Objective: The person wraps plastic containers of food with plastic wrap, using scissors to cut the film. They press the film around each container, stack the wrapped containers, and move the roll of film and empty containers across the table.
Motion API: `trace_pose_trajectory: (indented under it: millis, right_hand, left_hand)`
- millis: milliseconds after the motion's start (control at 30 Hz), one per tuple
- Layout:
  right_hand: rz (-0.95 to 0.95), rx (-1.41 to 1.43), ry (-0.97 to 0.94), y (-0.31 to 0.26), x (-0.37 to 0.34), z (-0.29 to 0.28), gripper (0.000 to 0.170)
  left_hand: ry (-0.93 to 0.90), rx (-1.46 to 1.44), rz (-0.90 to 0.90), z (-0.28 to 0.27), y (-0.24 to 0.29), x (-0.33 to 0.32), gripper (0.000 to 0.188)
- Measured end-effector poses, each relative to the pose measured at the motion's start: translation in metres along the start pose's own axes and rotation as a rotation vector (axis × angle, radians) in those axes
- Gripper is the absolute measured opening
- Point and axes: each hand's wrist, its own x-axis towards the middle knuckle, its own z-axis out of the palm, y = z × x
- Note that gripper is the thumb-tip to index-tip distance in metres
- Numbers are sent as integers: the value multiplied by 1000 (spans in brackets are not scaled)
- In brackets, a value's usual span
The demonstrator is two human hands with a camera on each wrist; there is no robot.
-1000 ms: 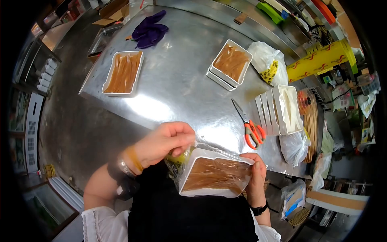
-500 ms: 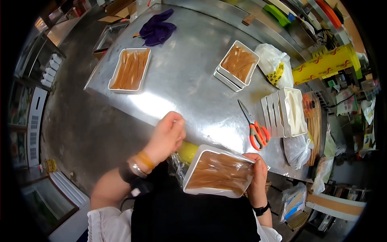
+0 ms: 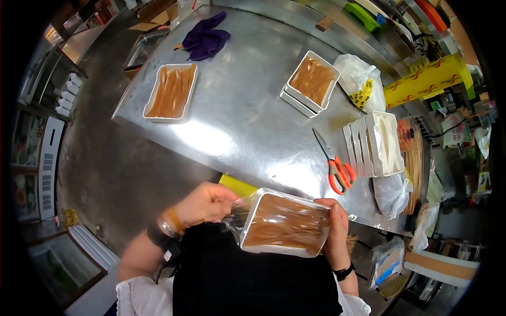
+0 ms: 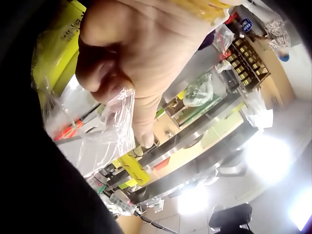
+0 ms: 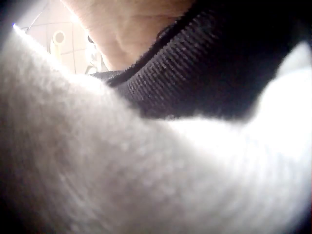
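Observation:
A white tray of brown strips (image 3: 287, 224) is held near the body, clear film stretched over its top. My right hand (image 3: 336, 231) grips the tray's right end, thumb on the rim. At the tray's left, my left hand (image 3: 204, 204) pinches the clear film (image 3: 240, 210). The left wrist view shows the film (image 4: 121, 122) bunched in the curled fingers of the left hand (image 4: 131, 53). Behind the tray lies a yellow roll (image 3: 237, 185), partly hidden. Sleeve and cuff fill most of the right wrist view, with a bit of the right hand (image 5: 126, 24).
On the steel table (image 3: 237, 105) are another filled tray (image 3: 171, 94) at left, stacked trays (image 3: 312, 81), orange-handled scissors (image 3: 340, 174), a purple cloth (image 3: 205, 38) and several white trays on edge (image 3: 387, 142). White bags (image 3: 361, 79) and a yellow box (image 3: 427, 84) stand at right.
The left hand rose away from the tray, then came down to its left side with the film. The right hand keeps its grip on the tray. More of the yellow roll shows.

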Motion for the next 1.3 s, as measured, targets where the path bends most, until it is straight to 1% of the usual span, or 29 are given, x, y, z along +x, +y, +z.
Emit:
trace_pose_trajectory:
  millis: [100, 133, 233, 267, 300, 367, 467, 567, 600, 667, 700, 733, 767, 800, 833, 867, 900, 933, 1000, 1067, 1100, 1133, 1167, 1200, 1267, 1300]
  right_hand:
    - [6, 0, 11, 0, -1, -1, 41]
    - [7, 0, 13, -1, -1, 0, 41]
    - [10, 48, 8, 2, 1, 1, 40]
    - [-2, 55, 3, 2, 2, 2, 41]
    - [-14, 61, -1, 2, 3, 3, 41]
    - [-59, 51, -9, 0, 3, 3, 43]
    - [-131, -4, -27, -5, 1, 10, 47]
    - [-83, 39, -17, -1, 0, 8, 46]
    - [-81, -89, 37, 1, 0, 9, 46]
    - [-209, -321, 68, 11, 8, 3, 46]
    - [-182, -253, 108, 11, 7, 8, 46]
    - [-159, -257, 101, 10, 7, 6, 46]
    - [-157, -340, 108, 10, 6, 5, 47]
    - [-213, -298, 98, 21, 9, 1, 50]
    - [-196, -258, 130, 21, 9, 6, 53]
    - [-174, -268, 143, 28, 11, 1, 54]
    - [-145, -284, 158, 35, 14, -5, 55]
    - [-127, -223, 144, 38, 16, -6, 55]
    - [-81, -110, 101, 41, 18, -6, 55]
    - [-12, -135, 77, 37, 13, -8, 44]
    - [24, -153, 63, 33, 11, -9, 40]
    - [73, -95, 66, 31, 11, -6, 42]
    - [91, -98, 69, 31, 12, -6, 42]
    - [109, -104, 78, 31, 12, -8, 43]
    - [118, -85, 121, 24, 8, -9, 45]
    - [81, -108, 105, 22, 7, -12, 46]
  left_hand:
    - [72, 478, 194, 11, 10, -7, 25]
    - [114, 398, 79, 7, 15, -11, 21]
    - [233, 74, 276, 14, -2, -2, 21]
    - [231, -221, 220, 26, -3, 4, 25]
    - [209, -389, 179, 30, -6, 9, 28]
    - [213, -502, 127, 42, -3, 15, 27]
    - [97, -525, 141, 31, -36, 48, 21]
    - [40, -362, -39, 45, -30, 66, 14]
    - [-64, -356, -58, 47, -31, 69, 15]
    - [-137, -399, -63, 46, -43, 76, 19]
    - [-113, -462, -49, 45, -53, 79, 21]
    - [-125, -325, 59, 45, -49, 81, 21]
    - [-140, -189, 156, 46, -48, 84, 20]
    - [-125, -22, 199, 39, -61, 94, 19]
    - [-115, 136, 230, 30, -73, 104, 19]
    - [-195, 86, 222, 27, -78, 106, 19]
    - [-208, -11, 189, 38, -65, 98, 15]
    - [-218, -107, 155, 49, -51, 90, 13]
    - [-195, -203, 27, 44, -63, 83, 20]
    - [-191, -34, -15, 38, -62, 80, 27]
    - [-198, 185, -3, 35, -55, 80, 29]
    - [-205, 404, 3, 32, -45, 81, 32]
    - [-215, 621, 4, 31, -33, 82, 35]
    - [-126, 949, 30, 47, 0, 69, 35]
    - [289, 1464, 427, 20, 0, 60, 34]
    - [401, 1603, 87, 32, 36, 50, 35]
